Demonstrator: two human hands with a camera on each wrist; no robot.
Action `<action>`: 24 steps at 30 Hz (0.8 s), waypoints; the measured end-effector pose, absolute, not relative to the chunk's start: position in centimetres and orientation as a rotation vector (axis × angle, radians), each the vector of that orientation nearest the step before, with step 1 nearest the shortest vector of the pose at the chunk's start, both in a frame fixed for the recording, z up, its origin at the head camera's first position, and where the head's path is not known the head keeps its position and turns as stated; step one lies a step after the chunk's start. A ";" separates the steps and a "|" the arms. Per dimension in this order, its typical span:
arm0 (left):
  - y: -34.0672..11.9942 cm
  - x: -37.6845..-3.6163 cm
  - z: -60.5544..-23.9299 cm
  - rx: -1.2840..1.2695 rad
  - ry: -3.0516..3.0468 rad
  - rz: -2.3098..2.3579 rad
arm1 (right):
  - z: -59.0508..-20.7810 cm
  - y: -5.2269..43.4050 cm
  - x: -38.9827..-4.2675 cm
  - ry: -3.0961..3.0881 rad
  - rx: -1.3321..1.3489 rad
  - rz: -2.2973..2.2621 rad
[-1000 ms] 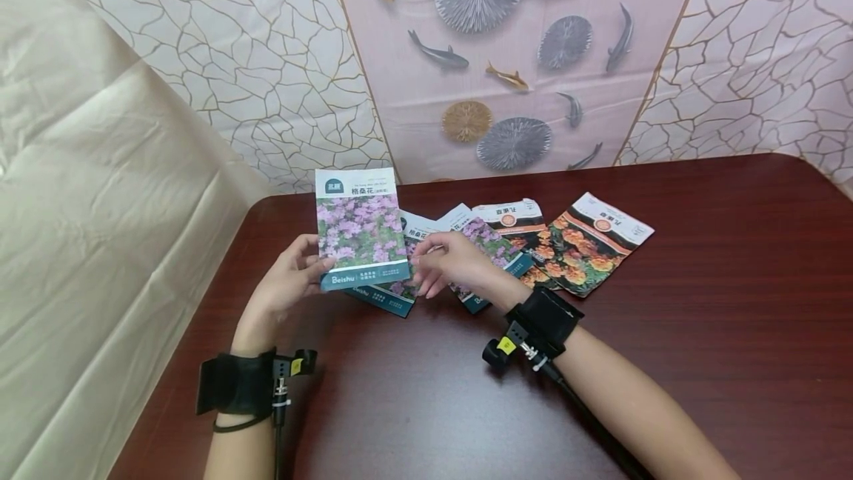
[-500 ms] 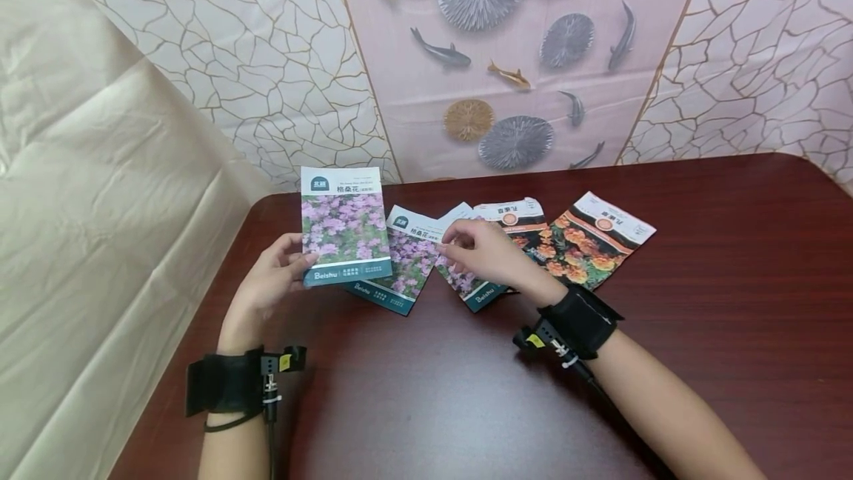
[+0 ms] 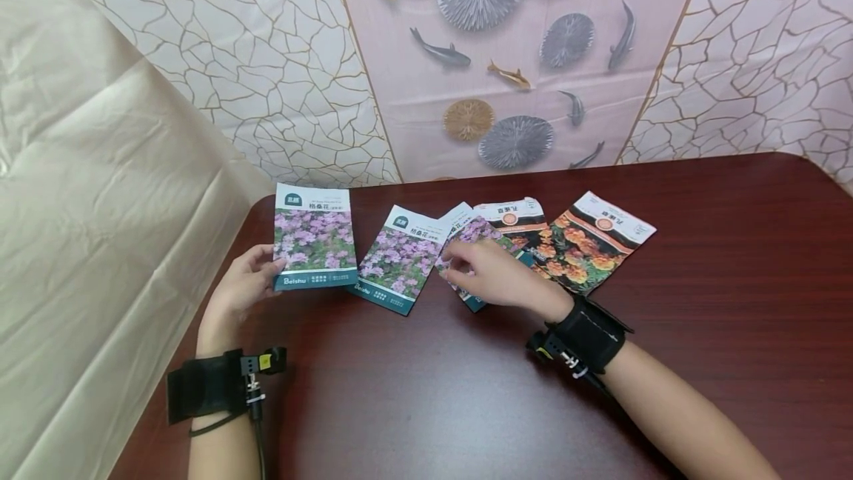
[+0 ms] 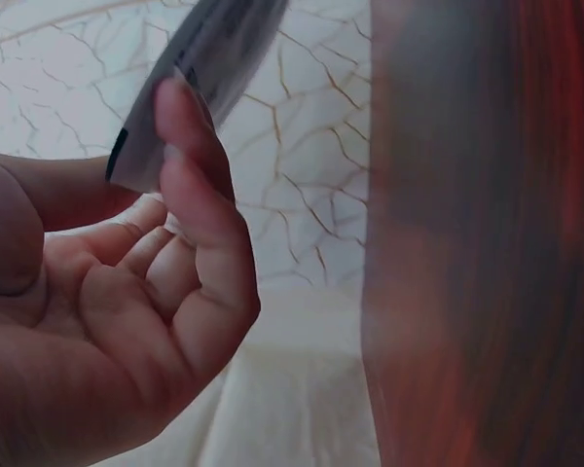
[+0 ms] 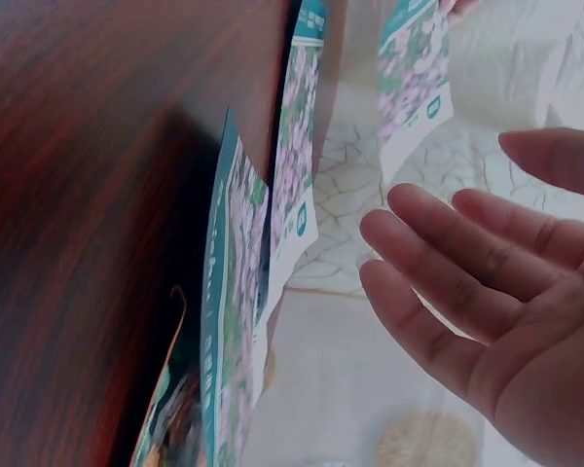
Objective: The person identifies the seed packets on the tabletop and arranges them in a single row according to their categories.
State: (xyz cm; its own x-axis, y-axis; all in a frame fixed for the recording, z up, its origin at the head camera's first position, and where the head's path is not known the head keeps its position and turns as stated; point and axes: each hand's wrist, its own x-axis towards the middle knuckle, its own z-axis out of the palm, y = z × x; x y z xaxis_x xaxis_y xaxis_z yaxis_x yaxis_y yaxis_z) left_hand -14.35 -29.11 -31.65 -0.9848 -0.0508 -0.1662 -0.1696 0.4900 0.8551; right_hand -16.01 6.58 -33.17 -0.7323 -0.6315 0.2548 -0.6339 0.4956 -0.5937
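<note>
The left hand [image 3: 243,289] pinches a teal-edged paper seed packet with purple flowers [image 3: 313,237] by its lower corner, above the dark red wooden desk [image 3: 413,391]. The right hand [image 3: 496,272], fingers relaxed, hovers over a third purple-flower packet [image 3: 469,232]; farther lie orange-flower packets [image 3: 586,243].

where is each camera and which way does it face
Head: worn on the head, looks forward and down at the table, five seed packets and both forearms; the left hand pinches the leftmost packet, the right hand hovers over the third packet.
Left wrist: at the left wrist, looks along the palm toward the wall; thumb and fingers pinch a packet corner.
Right wrist: at the right wrist, looks past straight fingers at purple packets.
Shared: the leftmost packet shows in all three.
</note>
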 end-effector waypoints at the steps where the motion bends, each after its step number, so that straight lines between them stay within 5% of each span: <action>1: -29.2 -14.4 -31.8 -0.215 2.613 1.500 | -33.2 6.4 -15.8 -2.720 1.179 1.051; 24: -31.6 -15.3 -35.1 -0.502 2.684 1.157 | -33.6 3.4 -12.3 -2.679 1.616 0.642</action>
State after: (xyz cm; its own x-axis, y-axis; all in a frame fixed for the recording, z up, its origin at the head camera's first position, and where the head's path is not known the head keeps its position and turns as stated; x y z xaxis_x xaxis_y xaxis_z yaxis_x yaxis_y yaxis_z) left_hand -15.29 -31.65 -35.14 -0.9277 -0.2355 -0.2898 -0.3724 0.6408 0.6713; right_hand -12.31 3.38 -33.59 -0.4871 -0.8587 0.1595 -0.8377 0.4077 -0.3634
